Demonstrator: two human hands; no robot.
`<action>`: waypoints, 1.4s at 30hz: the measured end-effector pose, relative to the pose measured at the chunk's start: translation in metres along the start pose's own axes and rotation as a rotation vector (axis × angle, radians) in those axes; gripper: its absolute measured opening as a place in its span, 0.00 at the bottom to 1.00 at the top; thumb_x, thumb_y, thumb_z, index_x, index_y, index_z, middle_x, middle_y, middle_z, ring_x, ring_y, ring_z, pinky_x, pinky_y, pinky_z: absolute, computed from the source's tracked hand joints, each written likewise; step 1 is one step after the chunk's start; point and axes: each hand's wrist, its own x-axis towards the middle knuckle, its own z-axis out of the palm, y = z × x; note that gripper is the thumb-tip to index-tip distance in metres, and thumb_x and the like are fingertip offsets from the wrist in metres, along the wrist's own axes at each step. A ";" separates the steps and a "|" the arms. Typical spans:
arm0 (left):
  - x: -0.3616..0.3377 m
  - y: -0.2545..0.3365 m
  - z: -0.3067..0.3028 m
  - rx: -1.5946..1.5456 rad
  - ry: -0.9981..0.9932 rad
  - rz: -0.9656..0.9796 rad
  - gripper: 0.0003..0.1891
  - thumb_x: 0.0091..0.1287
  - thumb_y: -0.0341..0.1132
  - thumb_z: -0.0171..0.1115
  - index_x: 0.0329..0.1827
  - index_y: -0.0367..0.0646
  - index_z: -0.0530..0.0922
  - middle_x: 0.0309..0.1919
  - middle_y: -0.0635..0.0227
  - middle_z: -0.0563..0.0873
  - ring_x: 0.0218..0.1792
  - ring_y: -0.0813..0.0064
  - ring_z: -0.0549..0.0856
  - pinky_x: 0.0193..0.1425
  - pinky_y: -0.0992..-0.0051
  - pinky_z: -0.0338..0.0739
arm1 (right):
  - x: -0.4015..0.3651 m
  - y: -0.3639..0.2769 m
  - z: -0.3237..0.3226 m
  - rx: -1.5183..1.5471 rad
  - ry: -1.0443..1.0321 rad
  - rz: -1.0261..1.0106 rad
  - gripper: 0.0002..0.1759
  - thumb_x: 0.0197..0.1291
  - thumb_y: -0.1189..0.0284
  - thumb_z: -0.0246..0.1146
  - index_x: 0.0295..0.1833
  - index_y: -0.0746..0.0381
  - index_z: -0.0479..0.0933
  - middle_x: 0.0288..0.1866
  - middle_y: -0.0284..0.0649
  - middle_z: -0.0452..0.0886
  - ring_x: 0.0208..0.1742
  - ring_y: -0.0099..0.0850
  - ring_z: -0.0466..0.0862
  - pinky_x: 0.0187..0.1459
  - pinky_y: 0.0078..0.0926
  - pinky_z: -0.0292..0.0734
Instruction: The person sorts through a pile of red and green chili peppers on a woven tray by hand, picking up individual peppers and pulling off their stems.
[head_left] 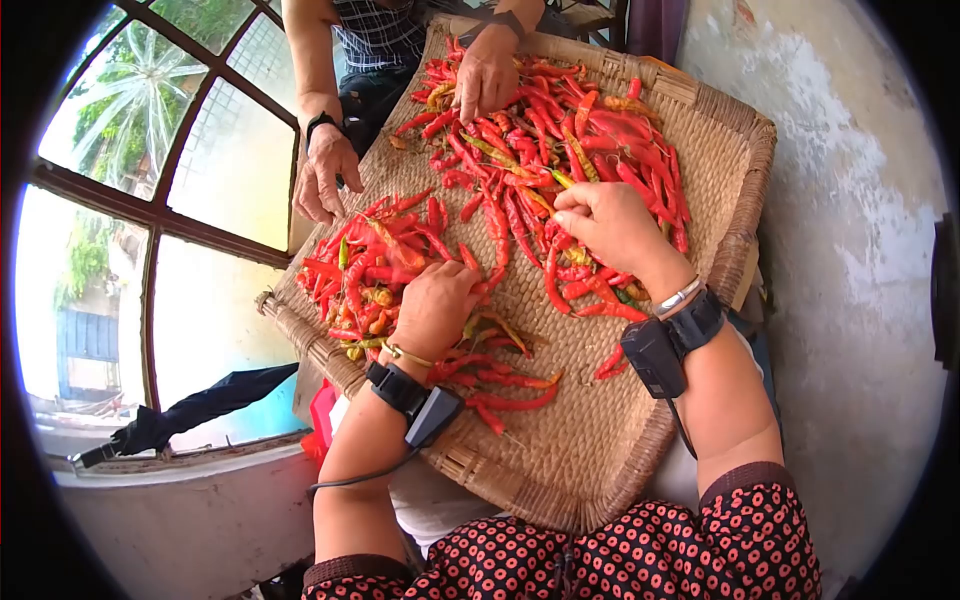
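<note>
Red chili peppers lie in two main heaps on a woven tray (560, 450). My right hand (615, 232) is closed over the right heap (640, 150), pinching a yellow-green chili pepper (562, 179) between thumb and fingers. At the near side of the left heap (350, 270), my left hand (436, 305) has its fingers curled, with a red chili pepper (490, 282) coming out between thumb and fingertips. Some peppers in the heaps are yellowish and wrinkled. A smaller group of red peppers (510, 385) lies below my left hand.
Across the tray, another person's hand (487, 75) touches the right heap, and their other hand (327, 175) hangs by the tray's left edge. A barred window (150, 210) with a folded black umbrella (210, 400) is at left. A worn wall (840, 200) stands at right.
</note>
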 end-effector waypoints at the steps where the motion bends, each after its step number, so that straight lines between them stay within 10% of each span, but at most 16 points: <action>1: 0.001 0.003 -0.002 -0.071 0.055 0.017 0.10 0.53 0.35 0.64 0.37 0.43 0.79 0.30 0.62 0.81 0.36 0.60 0.81 0.39 0.64 0.76 | -0.001 -0.001 0.001 0.002 0.002 -0.002 0.12 0.52 0.66 0.65 0.37 0.64 0.80 0.27 0.45 0.82 0.30 0.37 0.83 0.34 0.31 0.76; 8: 0.012 0.028 -0.014 -0.582 0.021 -0.133 0.09 0.61 0.35 0.64 0.37 0.38 0.76 0.19 0.74 0.76 0.22 0.89 0.74 0.26 0.80 0.70 | -0.009 -0.020 0.015 0.115 -0.344 -0.121 0.17 0.49 0.62 0.67 0.41 0.63 0.80 0.28 0.45 0.82 0.32 0.37 0.83 0.38 0.32 0.76; 20: 0.008 0.033 -0.008 -0.893 -0.238 -0.172 0.09 0.60 0.28 0.65 0.41 0.36 0.78 0.27 0.82 0.76 0.29 0.93 0.72 0.31 0.86 0.70 | -0.008 -0.019 0.018 0.293 -0.378 0.038 0.07 0.53 0.72 0.61 0.35 0.66 0.79 0.25 0.41 0.81 0.28 0.29 0.83 0.32 0.27 0.76; 31: 0.007 0.021 0.005 -0.804 -0.268 -0.159 0.10 0.60 0.30 0.65 0.43 0.36 0.78 0.29 0.75 0.82 0.29 0.87 0.79 0.32 0.83 0.75 | 0.000 -0.007 -0.011 0.413 -0.166 0.136 0.07 0.60 0.77 0.56 0.41 0.65 0.78 0.25 0.32 0.76 0.22 0.16 0.74 0.25 0.16 0.71; 37: 0.009 0.018 0.014 -0.325 0.085 0.066 0.12 0.55 0.33 0.64 0.42 0.41 0.79 0.28 0.58 0.82 0.29 0.61 0.84 0.35 0.68 0.78 | 0.004 0.005 -0.013 0.048 0.546 -0.058 0.09 0.55 0.75 0.64 0.42 0.65 0.78 0.30 0.39 0.78 0.28 0.27 0.80 0.34 0.24 0.76; 42: 0.003 0.046 0.012 -0.236 -0.211 0.203 0.17 0.57 0.37 0.63 0.50 0.47 0.77 0.27 0.60 0.82 0.30 0.60 0.83 0.33 0.64 0.77 | 0.002 0.001 0.004 0.087 0.238 -0.063 0.08 0.53 0.71 0.64 0.36 0.65 0.79 0.32 0.44 0.79 0.31 0.37 0.82 0.36 0.32 0.76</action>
